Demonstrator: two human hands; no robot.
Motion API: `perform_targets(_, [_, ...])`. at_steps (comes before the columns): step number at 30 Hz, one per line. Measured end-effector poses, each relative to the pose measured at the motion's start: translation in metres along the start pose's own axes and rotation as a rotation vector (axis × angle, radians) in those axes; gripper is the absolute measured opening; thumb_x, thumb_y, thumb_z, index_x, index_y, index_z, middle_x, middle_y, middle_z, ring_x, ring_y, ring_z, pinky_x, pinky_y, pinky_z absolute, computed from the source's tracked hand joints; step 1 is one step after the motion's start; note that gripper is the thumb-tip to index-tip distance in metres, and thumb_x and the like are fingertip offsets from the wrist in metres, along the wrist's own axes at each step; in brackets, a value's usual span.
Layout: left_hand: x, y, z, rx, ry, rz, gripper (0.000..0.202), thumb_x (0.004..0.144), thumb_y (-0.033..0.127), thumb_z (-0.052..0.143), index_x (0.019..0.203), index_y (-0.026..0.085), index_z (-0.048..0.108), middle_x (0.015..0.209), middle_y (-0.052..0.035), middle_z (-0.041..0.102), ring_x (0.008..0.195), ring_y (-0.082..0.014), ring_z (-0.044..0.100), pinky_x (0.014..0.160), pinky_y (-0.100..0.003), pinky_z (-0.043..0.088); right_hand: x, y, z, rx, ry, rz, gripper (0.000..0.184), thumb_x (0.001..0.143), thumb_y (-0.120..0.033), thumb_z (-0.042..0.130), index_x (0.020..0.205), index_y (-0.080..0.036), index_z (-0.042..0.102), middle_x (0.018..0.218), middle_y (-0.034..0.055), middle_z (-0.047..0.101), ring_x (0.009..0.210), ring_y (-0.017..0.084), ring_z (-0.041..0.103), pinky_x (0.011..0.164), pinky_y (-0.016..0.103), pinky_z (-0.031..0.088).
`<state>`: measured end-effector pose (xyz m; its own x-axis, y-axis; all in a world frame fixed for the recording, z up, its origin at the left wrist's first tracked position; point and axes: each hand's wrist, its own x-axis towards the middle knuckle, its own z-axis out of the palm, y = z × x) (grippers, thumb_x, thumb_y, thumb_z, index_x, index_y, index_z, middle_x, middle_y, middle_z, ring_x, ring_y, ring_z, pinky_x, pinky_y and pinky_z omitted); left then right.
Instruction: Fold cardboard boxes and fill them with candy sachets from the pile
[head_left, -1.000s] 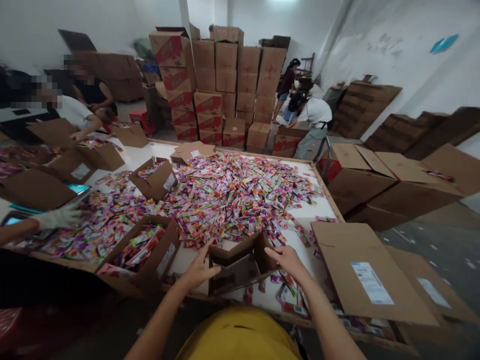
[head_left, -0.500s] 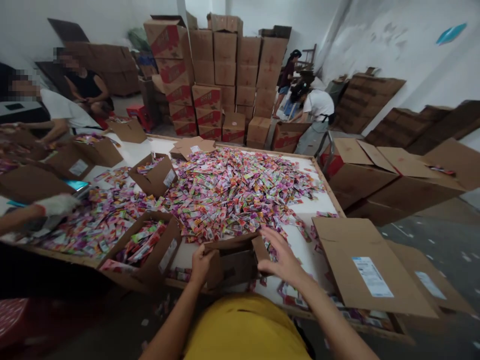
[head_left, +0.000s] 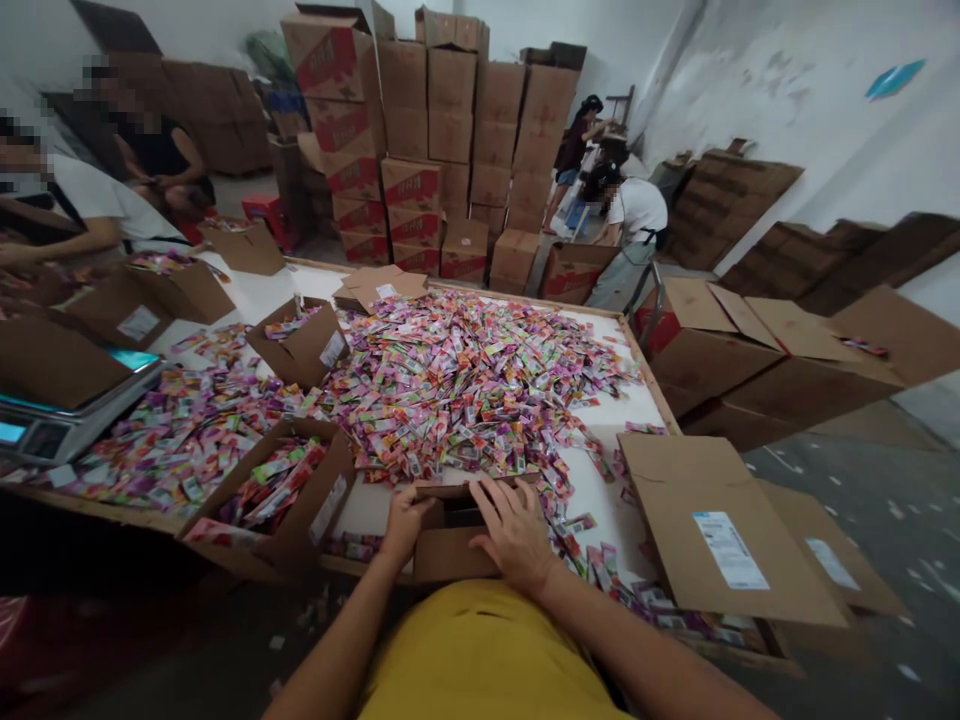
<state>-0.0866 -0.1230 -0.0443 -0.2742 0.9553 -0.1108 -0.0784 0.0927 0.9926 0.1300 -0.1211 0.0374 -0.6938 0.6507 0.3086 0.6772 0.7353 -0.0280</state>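
A small brown cardboard box [head_left: 456, 556] stands in front of me at the table's near edge, its top partly open and its inside dark. My left hand [head_left: 406, 522] is closed on the box's left side. Over its right end lies my right hand [head_left: 519, 537], fingers stretched out and apart on the top, thumb toward the front wall. The right flap is mostly hidden beneath that hand. Just beyond the box spreads a large heap of small colourful packets [head_left: 457, 390]. To the left, an open carton [head_left: 322, 500] holds more of these packets.
Flattened cardboard with a label [head_left: 731, 550] lies at the table's right. A digital scale [head_left: 82, 415] bearing a carton is on the left. Tall stacks of cartons [head_left: 450, 110] stand behind the table. Several people are around the room, one in a white top [head_left: 637, 210] bending over a box.
My right hand has shifted left and over the box top, and the right flap has folded inward. My left hand keeps its hold. A co-worker's gloved hand has left the scale area.
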Motion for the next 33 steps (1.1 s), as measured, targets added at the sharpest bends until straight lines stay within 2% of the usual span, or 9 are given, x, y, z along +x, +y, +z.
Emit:
perform_targets(4, [0.002,-0.004,-0.002,0.062,-0.053,0.079,0.017,0.066,0.026,0.067,0.078,0.016,0.074,0.082,-0.0052,0.074,0.084,-0.0217,0.066,0.084,-0.036,0.050,0.009,-0.003,-0.008,-0.046,-0.018,0.059,0.083,0.079,-0.057,0.070,0.141,-0.009,0.041,0.130,0.0163,0.058,0.112,0.029,0.047,0.104,0.052,0.022])
perform_targets(8, [0.002,-0.004,-0.008,0.141,-0.173,0.142,0.021,0.071,0.036,0.070,0.077,0.017,0.075,0.086,-0.0087,0.075,0.088,-0.0234,0.068,0.087,-0.040,0.053,0.007,0.002,-0.002,-0.034,-0.031,-0.050,0.024,0.090,-0.037,0.063,0.103,-0.016,0.063,0.093,0.0061,0.065,0.087,0.023,0.050,0.084,0.043,0.032])
perform_targets(11, [-0.001,0.006,-0.024,0.244,-0.331,0.204,0.026,0.081,0.037,0.063,0.096,0.019,0.076,0.100,-0.0095,0.076,0.098,-0.0235,0.068,0.093,-0.042,0.051,-0.007,0.008,0.004,0.081,-0.031,-0.173,0.019,0.097,-0.027,0.050,0.087,-0.017,0.063,0.081,0.0034,0.061,0.079,0.020,0.048,0.074,0.036,0.033])
perform_targets(15, [-0.005,0.027,-0.043,0.567,-0.586,0.408,0.043,0.089,0.025,0.052,0.131,0.024,0.059,0.132,-0.0089,0.064,0.124,-0.0218,0.056,0.107,-0.043,0.042,-0.013,0.011,0.001,0.237,-0.101,-0.117,0.023,0.098,-0.029,0.047,0.097,-0.015,0.064,0.090,0.0054,0.060,0.084,0.019,0.049,0.076,0.032,0.038])
perform_targets(18, [-0.003,0.038,-0.035,0.704,-0.474,0.446,0.046,0.081,0.023,0.063,0.126,0.017,0.059,0.122,-0.0118,0.066,0.112,-0.0220,0.061,0.097,-0.038,0.049,0.006,0.014,-0.005,0.203,-0.201,-0.040,0.021,0.098,-0.026,0.046,0.103,-0.018,0.065,0.093,0.0063,0.059,0.088,0.020,0.049,0.079,0.033,0.039])
perform_targets(21, [-0.002,0.041,-0.018,0.894,-0.313,0.512,0.008,0.080,0.025,0.065,0.081,0.017,0.066,0.081,-0.0061,0.067,0.080,-0.0194,0.062,0.075,-0.032,0.051,0.026,0.014,-0.011,0.160,-0.256,-0.001,0.024,0.097,-0.027,0.046,0.109,-0.019,0.066,0.097,0.0087,0.060,0.094,0.023,0.049,0.082,0.036,0.040])
perform_targets(25, [-0.008,0.042,-0.032,1.008,-0.270,0.696,0.025,0.088,0.015,0.047,0.072,0.019,0.066,0.078,-0.0083,0.065,0.084,-0.0201,0.060,0.078,-0.033,0.049,0.017,0.008,-0.016,0.372,-0.245,0.012,0.032,0.098,-0.035,0.048,0.126,-0.024,0.060,0.113,0.0066,0.061,0.106,0.021,0.048,0.090,0.034,0.040])
perform_targets(29, [-0.017,0.062,-0.066,0.885,-0.541,0.543,0.038,0.093,0.016,0.037,0.112,0.023,0.068,0.120,-0.0100,0.067,0.112,-0.0190,0.061,0.103,-0.041,0.043,0.003,0.004,-0.016,0.456,-0.249,0.042,0.033,0.099,-0.044,0.045,0.122,-0.028,0.063,0.115,0.0030,0.065,0.108,0.020,0.049,0.095,0.036,0.038])
perform_targets(33, [-0.028,0.085,-0.041,1.060,-0.665,0.385,0.036,0.088,0.045,0.057,0.117,0.024,0.063,0.131,-0.0113,0.059,0.124,-0.0296,0.052,0.114,-0.062,0.023,0.030,0.016,0.003,0.234,-0.308,-0.034,0.032,0.100,-0.025,0.037,0.102,-0.014,0.068,0.098,0.0100,0.064,0.094,0.021,0.051,0.087,0.035,0.041])
